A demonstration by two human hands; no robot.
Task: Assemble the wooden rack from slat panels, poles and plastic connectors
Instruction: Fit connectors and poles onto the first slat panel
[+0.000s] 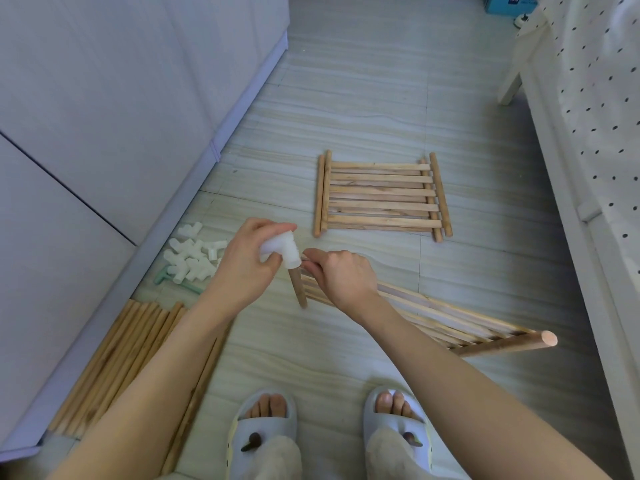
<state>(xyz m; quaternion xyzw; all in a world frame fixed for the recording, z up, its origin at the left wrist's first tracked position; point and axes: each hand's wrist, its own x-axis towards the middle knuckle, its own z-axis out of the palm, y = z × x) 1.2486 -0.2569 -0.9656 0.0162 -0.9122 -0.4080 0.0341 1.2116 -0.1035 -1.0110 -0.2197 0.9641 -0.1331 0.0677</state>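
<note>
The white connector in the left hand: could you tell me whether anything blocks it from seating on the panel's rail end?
Nothing visible does: the connector, gripped by the left hand, already sits on the rail end.

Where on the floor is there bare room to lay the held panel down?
Bare floor beyond the flat panels, and between those and the bed. Crowded left: connectors and poles line the cabinet.

White, faintly translucent connector [281,251]; a pile of white connectors [192,252] at nine o'clock beside a mint-green tool [165,276]. Slat panels [381,194] and poles [117,358] are pale honey wood. Floor [363,98] grey-beige with wavy streaks. Bedcover [595,81] cream with dark dots. Slippers [398,427] pale grey-blue. Box [509,3] blue.
</note>
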